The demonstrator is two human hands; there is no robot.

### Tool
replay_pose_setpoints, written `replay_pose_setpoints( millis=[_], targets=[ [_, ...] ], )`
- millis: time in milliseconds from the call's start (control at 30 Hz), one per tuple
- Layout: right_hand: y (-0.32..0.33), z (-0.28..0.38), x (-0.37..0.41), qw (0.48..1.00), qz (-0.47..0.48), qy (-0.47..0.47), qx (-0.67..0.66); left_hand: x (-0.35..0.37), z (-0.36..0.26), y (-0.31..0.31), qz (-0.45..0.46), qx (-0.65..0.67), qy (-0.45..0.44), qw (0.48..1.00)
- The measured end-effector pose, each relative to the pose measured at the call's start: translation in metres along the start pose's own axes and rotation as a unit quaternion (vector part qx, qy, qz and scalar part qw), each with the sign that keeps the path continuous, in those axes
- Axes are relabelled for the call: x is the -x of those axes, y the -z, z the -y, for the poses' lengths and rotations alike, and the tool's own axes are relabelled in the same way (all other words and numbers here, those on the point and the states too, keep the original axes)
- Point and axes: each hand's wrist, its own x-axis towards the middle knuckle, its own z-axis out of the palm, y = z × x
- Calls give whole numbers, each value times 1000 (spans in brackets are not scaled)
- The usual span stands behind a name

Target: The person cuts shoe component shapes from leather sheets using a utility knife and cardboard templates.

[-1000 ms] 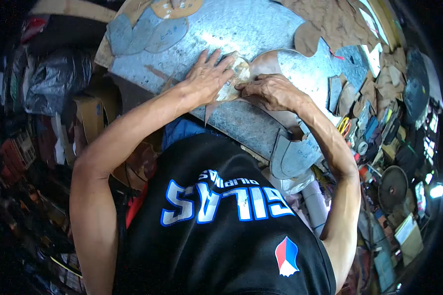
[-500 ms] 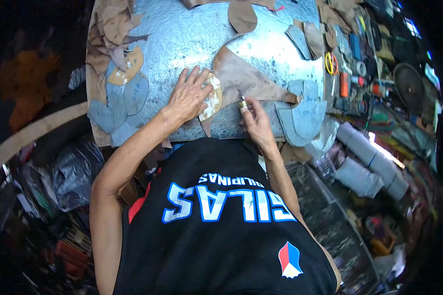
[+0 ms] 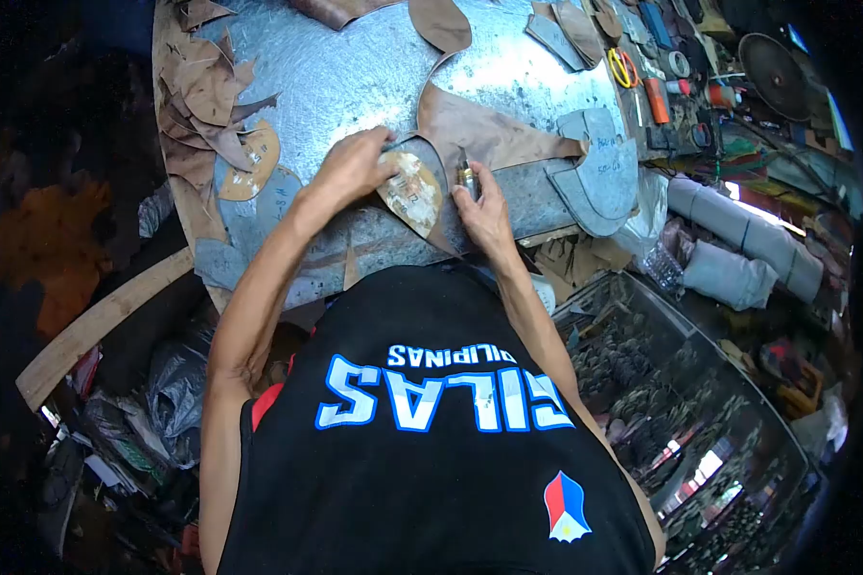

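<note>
My left hand (image 3: 355, 165) grips the left edge of a worn, tan-and-white oval template (image 3: 414, 196), fingers and thumb closed at its upper left. Brown leather shows under the template's lower right edge. In my right hand (image 3: 486, 213) is a small cutting tool (image 3: 466, 177) with a brass-coloured handle, its thin tip pointing up and away from me. Just beyond the tip lies a large brown leather piece (image 3: 484, 129) with a curved left edge, narrowing towards the right. Both hands are over the metal-topped table (image 3: 336, 86).
Leather scraps (image 3: 201, 86) are heaped along the table's left edge. Grey patterns (image 3: 599, 187) lie at the right, with more leather at the far edge. Yellow-handled scissors (image 3: 623, 69) and an orange tube (image 3: 657, 101) are beyond the right edge. Wrapped rolls (image 3: 729, 220) stand lower right.
The template has turned and come away from the large leather piece, leaving a gap. My left hand has shifted from lying over it to gripping its edge. The whole view has also shifted.
</note>
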Motion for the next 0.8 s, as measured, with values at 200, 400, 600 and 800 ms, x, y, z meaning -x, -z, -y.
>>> replay_pose_setpoints(
  millis=[200,400,600,800],
  targets=[
    [4,-8,-8,994,40,-88,-43,46,37,29,120,294,77,945],
    [13,46,23,980,175,36,-86,75,54,25,76,475,54,875],
    [10,31,23,951,213,-39,-219,83,63,22,76,517,64,850],
    [17,17,27,962,206,-20,-177,82,60,14,79,536,64,838]
  ],
)
